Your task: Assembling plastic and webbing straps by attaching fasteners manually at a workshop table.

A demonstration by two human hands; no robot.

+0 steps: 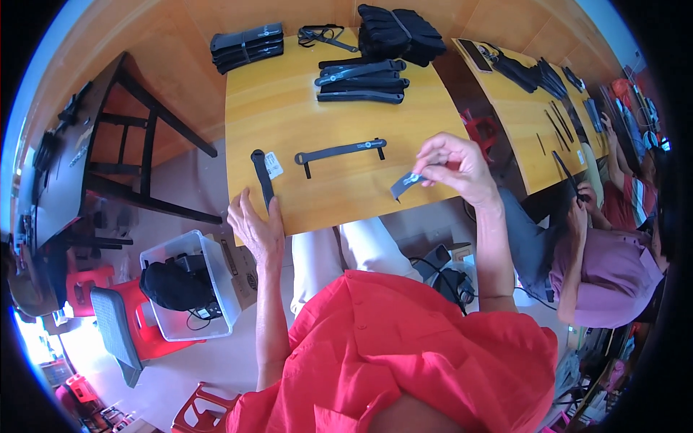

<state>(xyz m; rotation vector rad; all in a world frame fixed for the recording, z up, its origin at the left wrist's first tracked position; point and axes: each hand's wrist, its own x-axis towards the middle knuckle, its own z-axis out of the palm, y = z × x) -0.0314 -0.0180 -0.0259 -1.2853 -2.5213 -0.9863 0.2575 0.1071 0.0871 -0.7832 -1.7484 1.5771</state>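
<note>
My right hand [462, 169] is raised over the table's front right, thumb and fingers pinching a short dark grey strap piece [406, 185] with a pale printed mark. My left hand [260, 229] rests at the front left edge with its fingers spread. A black strap [261, 173] runs down to it, its lower end between thumb and forefinger; whether they press on it I cannot tell. Beside this strap lies a white label [273, 164]. Between my hands a longer dark strap [339, 151] lies across the table, with a slot at its left end and two short black tabs below.
Strap bundles [247, 47], a black stack [401, 32] and a loose strap pile [362, 81] occupy the far side of the yellow table [289, 101]. A co-worker [606, 270] handles a dark strap at the right-hand table [516, 130]. A clear bin [229, 289] stands low left.
</note>
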